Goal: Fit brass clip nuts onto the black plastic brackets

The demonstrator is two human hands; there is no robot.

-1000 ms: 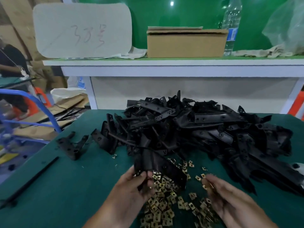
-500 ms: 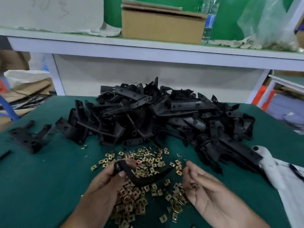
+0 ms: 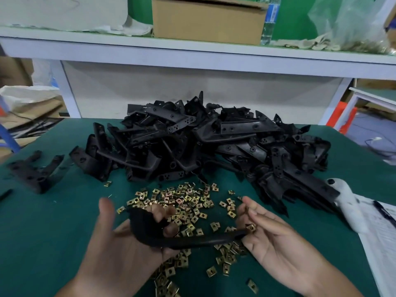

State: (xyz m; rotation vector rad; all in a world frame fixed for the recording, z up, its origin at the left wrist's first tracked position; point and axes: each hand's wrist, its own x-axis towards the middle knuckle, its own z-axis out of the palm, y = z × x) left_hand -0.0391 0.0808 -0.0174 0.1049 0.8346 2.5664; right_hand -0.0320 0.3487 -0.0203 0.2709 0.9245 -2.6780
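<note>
Green bench mat (image 3: 53, 232), centre frame: left hand (image 3: 120, 249) grips bracket (image 3: 171, 236); right hand (image 3: 276, 239) pinches clip nut (image 3: 251, 227) at its tip. Next, prob.: slide nut on square.

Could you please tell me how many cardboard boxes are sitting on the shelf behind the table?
1. The box stands on the shelf, left of the bottle. Its top is cut off by the frame edge, and others may lie outside the view.

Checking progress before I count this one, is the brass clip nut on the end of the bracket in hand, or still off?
Cannot tell. The right hand holds a clip nut right at the bracket tip; whether it is seated does not show.
</note>
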